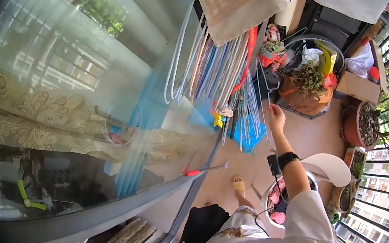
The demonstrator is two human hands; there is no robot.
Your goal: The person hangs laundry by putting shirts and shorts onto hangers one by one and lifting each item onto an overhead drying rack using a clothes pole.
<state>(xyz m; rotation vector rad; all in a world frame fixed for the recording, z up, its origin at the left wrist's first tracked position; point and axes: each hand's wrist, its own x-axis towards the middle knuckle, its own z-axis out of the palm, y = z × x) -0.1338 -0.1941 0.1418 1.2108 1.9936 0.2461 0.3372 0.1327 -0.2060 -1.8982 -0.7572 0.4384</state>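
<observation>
My right hand (275,116) reaches forward beside a dense row of hanging clothes hangers (218,69). Its fingers are pinched at a thin wire hanger (264,89) at the row's right end. A black band is on the wrist. Yellow and white clips (219,118) hang at the lower end of the row, near a red strap (248,53). A beige cloth (237,5) covers the top of the hangers. My left hand does not show in the view.
A glass door (79,102) fills the left side. At the upper right are a bag of plants (307,94), a cardboard box (359,87) and a potted plant (361,123). A basin with clothes (279,202) stands below my arm, beside railings (373,223).
</observation>
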